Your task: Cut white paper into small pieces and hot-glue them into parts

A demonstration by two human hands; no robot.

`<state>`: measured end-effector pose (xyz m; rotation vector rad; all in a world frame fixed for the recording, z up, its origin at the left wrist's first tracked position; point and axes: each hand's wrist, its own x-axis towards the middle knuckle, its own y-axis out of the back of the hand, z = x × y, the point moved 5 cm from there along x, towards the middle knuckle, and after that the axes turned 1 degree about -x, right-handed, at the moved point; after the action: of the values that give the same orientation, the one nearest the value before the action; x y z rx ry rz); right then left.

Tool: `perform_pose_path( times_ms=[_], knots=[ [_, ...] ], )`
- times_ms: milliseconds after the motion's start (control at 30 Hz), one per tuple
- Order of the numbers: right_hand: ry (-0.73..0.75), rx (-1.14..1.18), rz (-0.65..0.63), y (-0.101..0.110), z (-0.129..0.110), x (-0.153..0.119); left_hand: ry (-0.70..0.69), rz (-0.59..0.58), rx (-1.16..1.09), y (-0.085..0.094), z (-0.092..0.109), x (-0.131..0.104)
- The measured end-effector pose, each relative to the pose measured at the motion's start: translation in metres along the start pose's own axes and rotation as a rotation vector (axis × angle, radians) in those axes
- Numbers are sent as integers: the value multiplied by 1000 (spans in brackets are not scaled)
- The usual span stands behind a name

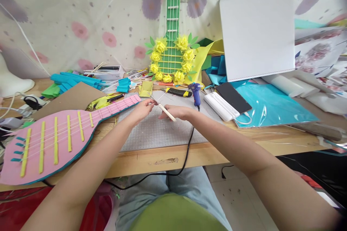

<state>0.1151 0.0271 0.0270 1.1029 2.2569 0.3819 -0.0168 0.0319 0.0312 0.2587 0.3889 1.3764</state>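
Observation:
Both hands meet over the grey cutting mat [141,133] in the middle of the table. My right hand [175,112] is closed around a white-handled tool [167,112]; its dark head points at the left fingertips, and its exact kind is unclear. With thumb and fingers pinched, my left hand [146,106] holds something thin and dark, like wire, at the tool's head. Just behind the hands sits a small olive-yellow square piece [145,88]. A black and yellow utility knife [179,92] and a blue glue gun [195,95] lie beyond my right hand.
To the left lies a pink paper lute [65,133] with yellow strips. A green stringed instrument with yellow paper flowers [170,43] stands at the back. A white power strip [221,106], black phone-like slab [233,97] and blue sheet [271,103] lie right. A black cord crosses the front edge.

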Motion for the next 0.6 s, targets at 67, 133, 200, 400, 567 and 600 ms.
perform_pose_path(
  times_ms=[67,133,200,400,567,600],
  knots=[
    [-33,46,-80,-6,2,4,8,0,23,-1,-3,3],
    [-84,99,-119,-9,5,8,30,2,46,-3,-4,4],
    [-141,162,-111,-10,8,12,55,13,64,-5,-4,5],
    [-256,249,-116,-11,11,17,125,53,43,-7,-3,5],
    [-205,200,-89,-13,10,19,169,79,18,-6,-9,8],
    [-199,177,-77,-13,11,20,176,81,23,-6,-11,8]
  ],
)
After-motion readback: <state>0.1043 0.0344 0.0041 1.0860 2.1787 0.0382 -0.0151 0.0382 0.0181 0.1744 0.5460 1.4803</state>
